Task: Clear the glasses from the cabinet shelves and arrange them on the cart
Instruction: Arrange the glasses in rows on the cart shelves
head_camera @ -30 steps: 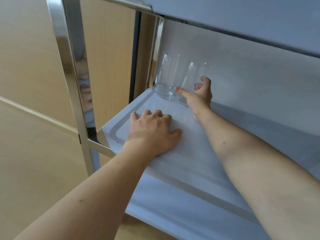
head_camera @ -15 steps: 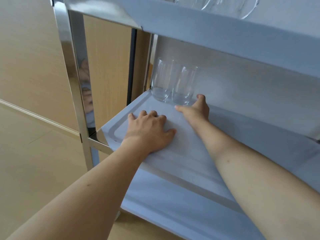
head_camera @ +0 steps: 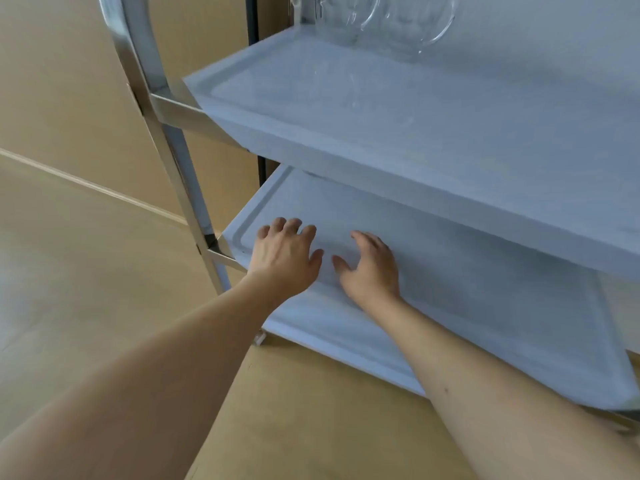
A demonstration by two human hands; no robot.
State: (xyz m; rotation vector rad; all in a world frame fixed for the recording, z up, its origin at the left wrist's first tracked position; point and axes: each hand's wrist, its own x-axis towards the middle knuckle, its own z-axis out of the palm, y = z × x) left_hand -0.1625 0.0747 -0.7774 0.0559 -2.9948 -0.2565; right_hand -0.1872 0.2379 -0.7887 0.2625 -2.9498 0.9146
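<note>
- A steel-framed cart with pale shelves is seen from above, its two visible shelves stacked one over the other.
- The upper shelf carries the glasses, which are cut off by the top edge of the view; their number cannot be told, only that clear curved glass stands upright at the far back of that shelf.
- The lower shelf is where both hands are placed, near its front left corner; no glass can be seen on the part of it that shows.
- The left hand is laid palm down on the lower shelf, fingers spread and relaxed, nothing grasped.
- The right hand is set just beside it, fingers loosely bent with the tips on the shelf, released and empty.
- The deciding relation is judged to be height: the glasses lie above and beyond the fingers, with the upper shelf's front edge between them, so neither hand is clearly nearer, though the right is slightly closer beneath them.
</note>
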